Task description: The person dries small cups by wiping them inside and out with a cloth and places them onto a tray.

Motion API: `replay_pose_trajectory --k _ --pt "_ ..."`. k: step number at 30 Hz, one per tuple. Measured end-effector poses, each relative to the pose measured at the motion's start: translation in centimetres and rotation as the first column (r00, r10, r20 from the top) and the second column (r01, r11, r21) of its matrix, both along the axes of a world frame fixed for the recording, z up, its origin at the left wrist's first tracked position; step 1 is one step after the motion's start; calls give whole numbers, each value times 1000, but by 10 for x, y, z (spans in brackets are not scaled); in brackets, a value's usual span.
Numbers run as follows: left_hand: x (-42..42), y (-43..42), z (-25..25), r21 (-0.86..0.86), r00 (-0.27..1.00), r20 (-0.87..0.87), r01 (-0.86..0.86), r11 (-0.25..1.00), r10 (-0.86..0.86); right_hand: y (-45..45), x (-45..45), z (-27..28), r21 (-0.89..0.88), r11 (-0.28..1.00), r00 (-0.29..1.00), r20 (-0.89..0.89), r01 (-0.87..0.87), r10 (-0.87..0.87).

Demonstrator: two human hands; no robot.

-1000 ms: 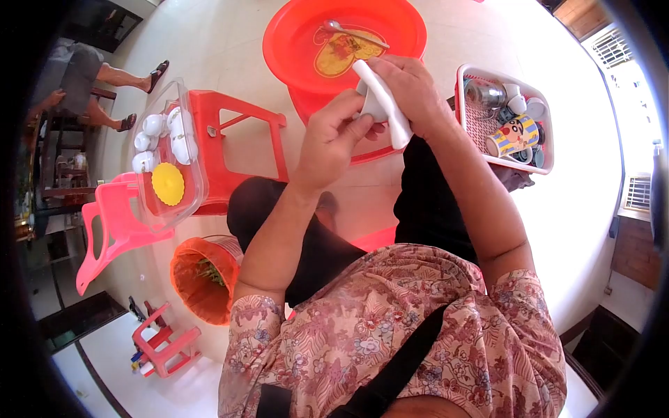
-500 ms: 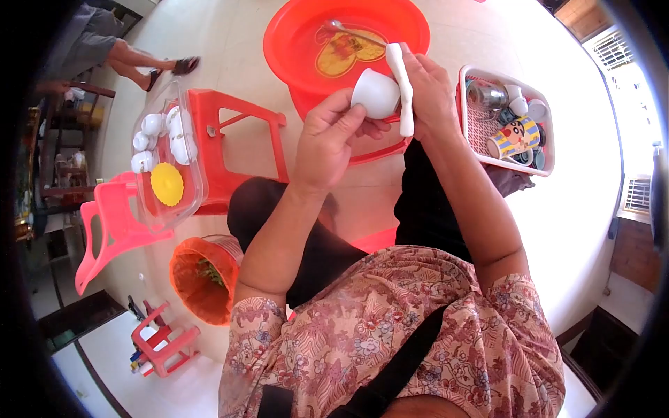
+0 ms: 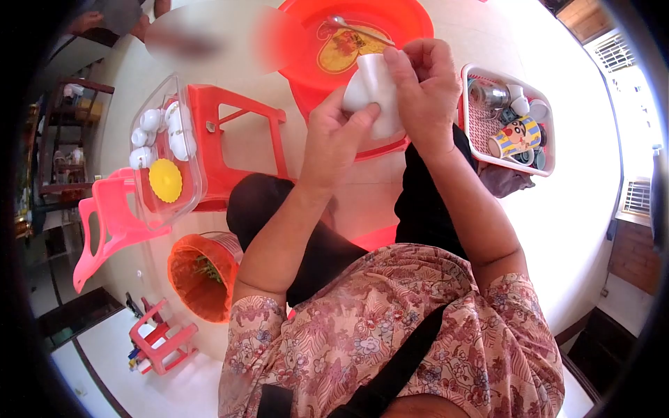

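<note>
My left hand (image 3: 333,136) is closed around a small white cup (image 3: 353,95), its thumb in front and the other fingers behind. A white cloth (image 3: 380,90), perhaps a paper wipe, lies against the cup and hides most of it. My right hand (image 3: 428,97) pinches the cloth at its upper right, fingers curled. Both hands are above the near rim of a red basin (image 3: 296,59) with a yellow design on its bottom. Inside the basin rests a metal spoon (image 3: 359,30).
On the left, a clear plastic tray (image 3: 198,150) of white cups and a yellow scalloped lid (image 3: 166,180) sits on a red stool (image 3: 237,97). A white-rimmed basket (image 3: 550,150) with cups and a glass jar is at right. An orange-lined bin (image 3: 188,299) stands lower left. A person (image 3: 118,17) is at upper left.
The cloth has turned from edge-on to flat against the cup, covering much of it. My right fingers have curled onto the cloth. The person at upper left has shifted, with the feet area now blurred.
</note>
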State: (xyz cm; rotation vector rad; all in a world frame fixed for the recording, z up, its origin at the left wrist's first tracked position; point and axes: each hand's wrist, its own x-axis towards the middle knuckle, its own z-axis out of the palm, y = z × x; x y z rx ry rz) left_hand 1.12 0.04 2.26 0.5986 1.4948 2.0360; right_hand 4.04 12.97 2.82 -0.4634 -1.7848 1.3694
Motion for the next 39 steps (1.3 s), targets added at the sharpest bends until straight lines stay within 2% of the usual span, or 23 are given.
replay_pose_trajectory --k 3,6,8,9,10,12,15,17,18,21,23,24,25,26,28,29,30,33,34,36,37,39 --pt "-3 2 -4 65 999 41 3 998 -6 0 4 -1 50 998 997 -61 -35 38" --pt "-2 5 -8 118 998 39 -49 992 45 0 8 2 475 880 989 -121 -22 90" --pt "-5 1 -12 54 998 60 -31 998 27 1 9 -4 549 833 994 -27 -73 105" --pt "-4 0 -12 82 995 100 -25 996 17 1 9 -9 582 807 994 21 -100 108" --pt "-4 0 -12 110 990 141 -21 994 5 -1 11 -11 464 872 988 79 -155 133" --pt "-1 3 -10 281 961 274 -43 959 -37 -8 14 -12 512 851 992 96 -114 75" --pt "4 2 4 253 951 308 -91 963 9 -19 19 -6 648 759 997 69 -57 16" --pt "2 -1 -1 250 969 241 -9 968 -53 -19 20 -4 707 707 998 62 -32 -17" --pt "0 -2 -3 245 975 207 32 969 -85 -18 20 -3 642 763 995 100 -78 18" --pt "-4 -5 -1 -9 995 -96 20 1000 -21 -14 17 -2 440 875 976 161 -202 144" --pt "-9 -8 -2 -37 939 -343 24 999 -35 -9 13 3 337 905 965 140 -259 224" --pt "-11 -8 -2 -51 887 -459 26 998 -46 -3 12 11 105 918 905 246 -381 347" --pt "-10 -8 -3 -84 841 -536 30 996 -70 6 12 24 -142 876 818 314 -461 482" --pt "-10 -9 -3 -118 788 -608 30 993 -96 13 12 30 -386 779 711 337 -494 617" --pt "-8 -7 -5 -150 706 -699 10 989 -113 26 10 19 8 834 746 451 -552 490" --pt "-7 -4 -5 -148 684 -723 -7 989 -103 29 9 14 206 803 770 488 -560 411" --pt "-7 -2 -6 -143 661 -744 -25 989 -91 30 12 12 540 690 859 446 -482 250" --pt "-6 0 2 -123 702 -712 -96 988 -21 21 8 0 130 888 856 359 -441 372" --pt "-7 0 1 -134 722 -692 -109 985 -14 10 15 4 28 939 902 288 -344 322" --pt "-8 -2 -2 -161 762 -647 -132 978 -3 -6 25 3 349 899 953 236 -264 188" --pt "-8 -2 -5 -145 797 -604 -118 982 6 -11 29 3 500 841 973 192 -209 127" --pt "-7 -3 -10 -109 860 -510 -95 990 26 -15 31 -1 468 856 970 194 -220 143"
